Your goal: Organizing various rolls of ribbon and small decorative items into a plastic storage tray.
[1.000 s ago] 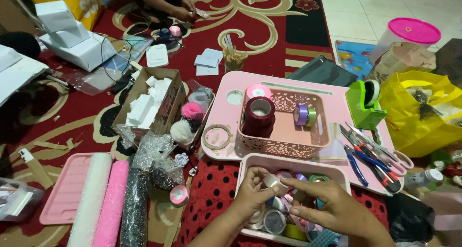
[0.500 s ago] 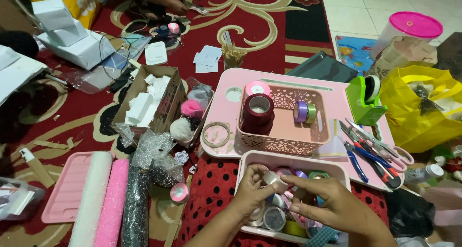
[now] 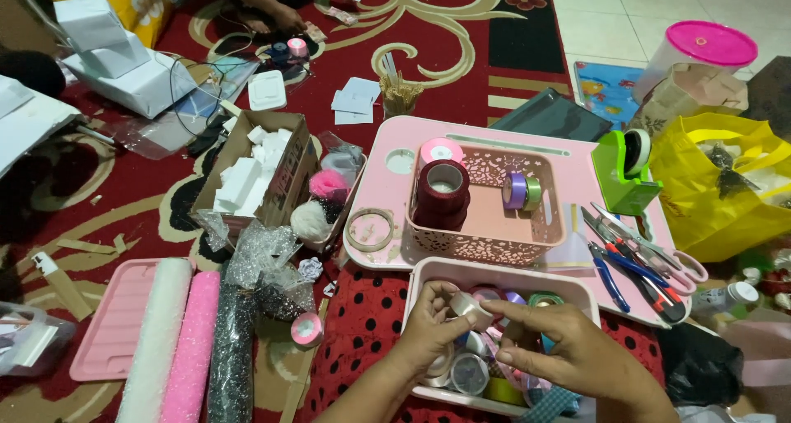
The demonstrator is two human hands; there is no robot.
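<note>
We see glossy satin ribbon rolls point(image 3: 471, 372) in a smooth plastic bin point(image 3: 503, 272) — matt woven carpet point(image 3: 461, 56) beyond.

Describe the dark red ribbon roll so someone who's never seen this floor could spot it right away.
Find the pink tray table on the red carpet; a pink lattice basket sits on it. The dark red ribbon roll stands in the basket's left end, wider and darker than the purple roll and green roll opposite.

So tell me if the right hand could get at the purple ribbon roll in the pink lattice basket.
Probably yes: the right hand is just below the pink lattice basket, whose top is open, and nothing covers the purple ribbon roll.
</note>
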